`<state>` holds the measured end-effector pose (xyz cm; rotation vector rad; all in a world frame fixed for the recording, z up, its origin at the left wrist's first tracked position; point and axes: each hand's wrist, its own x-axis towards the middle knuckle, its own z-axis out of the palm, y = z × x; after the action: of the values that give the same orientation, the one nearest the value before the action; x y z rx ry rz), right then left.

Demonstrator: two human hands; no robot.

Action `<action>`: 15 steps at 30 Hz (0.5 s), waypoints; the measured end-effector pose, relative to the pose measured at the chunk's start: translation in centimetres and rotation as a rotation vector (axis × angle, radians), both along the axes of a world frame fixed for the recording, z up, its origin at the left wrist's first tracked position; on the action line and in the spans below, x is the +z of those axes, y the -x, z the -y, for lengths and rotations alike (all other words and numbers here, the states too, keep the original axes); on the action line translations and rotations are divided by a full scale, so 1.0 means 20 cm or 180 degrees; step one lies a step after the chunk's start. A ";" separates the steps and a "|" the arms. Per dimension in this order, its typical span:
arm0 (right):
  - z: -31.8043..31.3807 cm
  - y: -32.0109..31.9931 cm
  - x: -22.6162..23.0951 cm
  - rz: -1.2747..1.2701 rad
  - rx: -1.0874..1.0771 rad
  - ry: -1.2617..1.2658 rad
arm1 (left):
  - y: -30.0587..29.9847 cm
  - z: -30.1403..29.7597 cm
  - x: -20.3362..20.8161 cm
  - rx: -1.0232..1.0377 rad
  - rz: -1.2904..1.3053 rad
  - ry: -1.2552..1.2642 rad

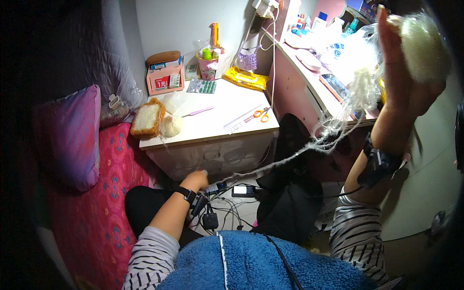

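Observation:
My right hand (407,87) is raised at the upper right, one finger pointing up. It holds a fluffy ball of pale yarn (426,46). Loose white strands (338,121) hang in a tangle beside that wrist and draw together into one long line running down to the left. That line ends at my left hand (195,181), which is closed on it low in front of the small white cabinet (212,140). The left fingertips are small and partly hidden. On the cabinet top lie a brown-edged, bread-shaped knitted piece (147,118) and a small cream yarn bundle (171,126).
A pink-handled crochet hook (200,111), orange-handled scissors (261,115), a ruler (239,123) and a yellow wipes pack (245,78) lie on the cabinet. Cables and a small device (243,190) are below. A cluttered pink desk (297,67) stands right, a red bed (113,193) left.

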<state>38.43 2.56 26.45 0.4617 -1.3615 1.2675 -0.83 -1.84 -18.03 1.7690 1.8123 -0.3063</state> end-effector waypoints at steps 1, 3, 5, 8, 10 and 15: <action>-0.01 0.03 -0.02 -0.0021 -0.0076 0.0032 | -0.08 -0.05 0.16 -0.0036 0.0364 -0.0305; -0.02 0.09 -0.07 -0.0018 -0.0184 0.0107 | -0.24 -0.07 0.49 -0.0435 0.2466 -0.1421; -0.02 0.15 -0.11 -0.0011 -0.0250 0.0180 | -0.42 -0.03 0.78 -0.0277 0.3982 -0.0690; -0.02 0.21 -0.15 0.0016 -0.0299 0.0257 | -0.62 0.13 1.03 -0.0764 0.5698 0.0207; -0.01 0.23 -0.17 0.0036 -0.0329 0.0283 | -0.62 0.16 1.06 -0.0683 0.6366 0.0234; 0.00 0.23 -0.16 0.0086 -0.0388 0.0301 | -0.43 0.05 0.60 0.1734 0.7476 0.0973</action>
<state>33.87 2.54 23.32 0.2927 -1.3259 1.2355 7.79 -2.76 -6.00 0.3365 0.2105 1.1544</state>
